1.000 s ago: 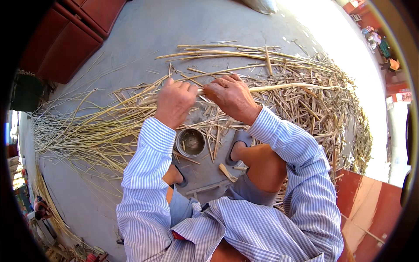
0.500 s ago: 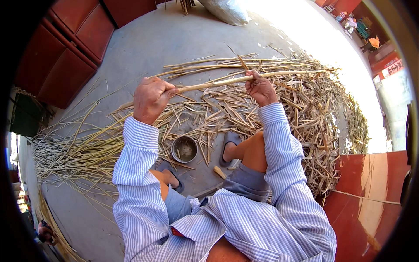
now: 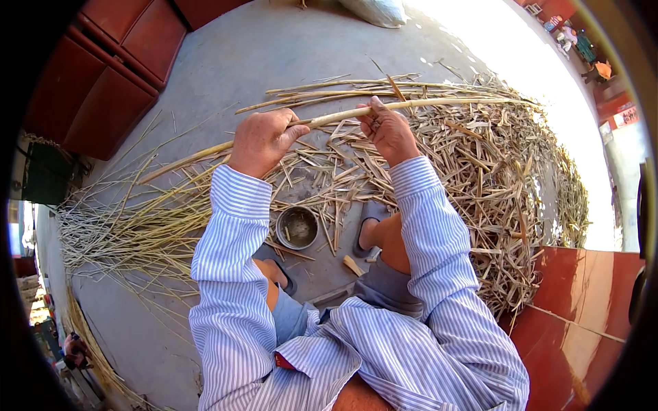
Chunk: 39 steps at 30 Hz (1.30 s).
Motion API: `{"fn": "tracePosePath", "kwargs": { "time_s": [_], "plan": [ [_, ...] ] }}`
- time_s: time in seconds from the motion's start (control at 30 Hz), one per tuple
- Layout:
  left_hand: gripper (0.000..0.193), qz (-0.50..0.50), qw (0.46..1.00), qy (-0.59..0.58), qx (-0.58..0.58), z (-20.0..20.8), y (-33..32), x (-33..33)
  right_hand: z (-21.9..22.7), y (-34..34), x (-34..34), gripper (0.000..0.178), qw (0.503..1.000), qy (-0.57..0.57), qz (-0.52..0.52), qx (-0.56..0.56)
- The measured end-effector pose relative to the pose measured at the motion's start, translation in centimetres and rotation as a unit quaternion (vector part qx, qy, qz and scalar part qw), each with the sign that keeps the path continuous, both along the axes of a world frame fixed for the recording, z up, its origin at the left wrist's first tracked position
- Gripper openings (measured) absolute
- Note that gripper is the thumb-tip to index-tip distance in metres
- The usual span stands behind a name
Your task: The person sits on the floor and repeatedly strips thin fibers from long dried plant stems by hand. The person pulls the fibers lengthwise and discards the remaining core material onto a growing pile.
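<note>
A long pale peeled stalk [image 3: 439, 103] runs across in front of me, its right end over the dry pile. My left hand [image 3: 262, 142] is closed round it, knuckles up, and a yellowish length [image 3: 188, 162] shows beyond it on the left. My right hand [image 3: 391, 134] pinches the same stalk farther right between thumb and fingers. A brown pointed strip [image 3: 394, 86] stands out just past the right fingertips; I cannot tell whether it is attached to the stalk. Several more long stalks [image 3: 329, 92] lie on the floor beyond my hands.
Dry husks and strips [image 3: 480, 178] are heaped at the right. Thin yellow-green stems [image 3: 130, 233] spread at the left. A metal bowl [image 3: 297, 228] stands between my sandalled feet, near a short wooden piece [image 3: 353, 266]. Red padded seats [image 3: 103, 89] and a white sack [image 3: 377, 9] stand beyond.
My hands have come closer together along the stalk, the right hand shifting left toward the left one. The whole view has also shifted slightly.
</note>
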<state>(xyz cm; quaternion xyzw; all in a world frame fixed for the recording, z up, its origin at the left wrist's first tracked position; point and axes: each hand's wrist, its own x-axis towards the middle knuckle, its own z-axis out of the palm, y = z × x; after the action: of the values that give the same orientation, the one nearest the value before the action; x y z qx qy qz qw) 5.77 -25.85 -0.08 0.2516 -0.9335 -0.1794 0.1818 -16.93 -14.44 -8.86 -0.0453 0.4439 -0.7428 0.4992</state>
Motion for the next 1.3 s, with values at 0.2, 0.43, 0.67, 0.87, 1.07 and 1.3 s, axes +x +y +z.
{"fn": "tracePosePath", "kwargs": {
  "time_s": [0.2,0.43,0.67,0.87,1.07,1.3],
  "plan": [
    [0.026,-0.021,0.985,0.036,-0.167,-1.5,-1.4,0.3,-1.5,0.1,-3.8,0.016,0.999,-0.016,-0.033,-0.002],
    [0.027,0.061,0.987,-0.136,-0.054,-0.5,-1.0,0.7,-2.0,0.3,-4.6,0.013,0.997,0.025,-0.045,0.058],
    [0.029,0.084,0.996,-0.011,0.032,-2.7,-2.1,1.6,-2.8,-0.1,-4.8,0.02,1.0,-0.02,-0.009,0.009],
    [0.024,0.122,0.989,0.087,-0.003,-2.3,-1.2,1.3,-1.4,0.1,-3.9,0.025,0.998,-0.013,-0.023,-0.048],
    [0.028,0.174,0.976,0.113,-0.062,-1.5,-2.3,1.7,-1.3,0.0,-3.0,0.021,0.998,-0.037,0.012,-0.052],
    [0.022,0.224,0.954,0.131,-0.149,-1.4,-4.1,1.0,-2.7,-1.1,-1.7,0.013,0.999,-0.023,0.021,0.012]
  ]
}}
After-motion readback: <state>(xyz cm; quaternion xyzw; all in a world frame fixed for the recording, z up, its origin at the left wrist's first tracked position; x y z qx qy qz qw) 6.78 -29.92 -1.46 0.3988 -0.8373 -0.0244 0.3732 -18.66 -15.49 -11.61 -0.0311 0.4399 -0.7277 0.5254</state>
